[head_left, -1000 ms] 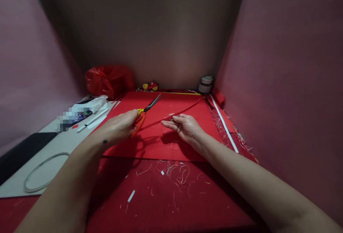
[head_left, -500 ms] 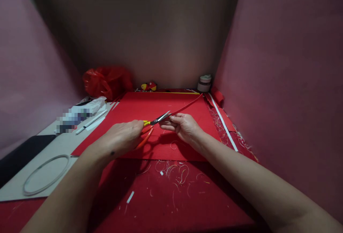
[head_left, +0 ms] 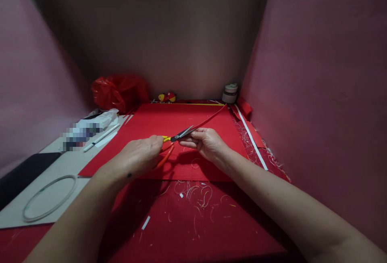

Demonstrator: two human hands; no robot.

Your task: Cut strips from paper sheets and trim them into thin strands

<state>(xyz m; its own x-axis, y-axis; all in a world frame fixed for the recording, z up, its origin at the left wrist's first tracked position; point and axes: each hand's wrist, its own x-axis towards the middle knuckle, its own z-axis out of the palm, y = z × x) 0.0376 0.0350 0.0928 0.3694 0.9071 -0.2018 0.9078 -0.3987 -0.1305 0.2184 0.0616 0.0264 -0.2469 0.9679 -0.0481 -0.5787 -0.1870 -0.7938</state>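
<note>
My left hand [head_left: 143, 155] is wrapped around the orange and yellow handles of a pair of scissors [head_left: 177, 137]. Their blades point right, slightly parted, and reach the fingertips of my right hand [head_left: 208, 141]. That hand pinches a narrow red strip [head_left: 211, 117] between thumb and fingers, its other fingers loosely extended. From the pinch the strip runs up and right to the far right corner of a red ribbed sheet [head_left: 169, 117], over which both hands are held. Whether the blades touch the strip is hard to make out.
Loose threads and white scraps [head_left: 146, 222] litter the dark red cloth [head_left: 175, 238] in front. To the left are a grey hoop [head_left: 50, 216], a pen [head_left: 101, 138] and a red plastic bag [head_left: 119, 93]. A lidded jar [head_left: 230, 93] and a white strip [head_left: 251, 138] are on the right.
Both hands and the scissors keep nearly the same pose. The surroundings have shifted very slightly to the left in view.
</note>
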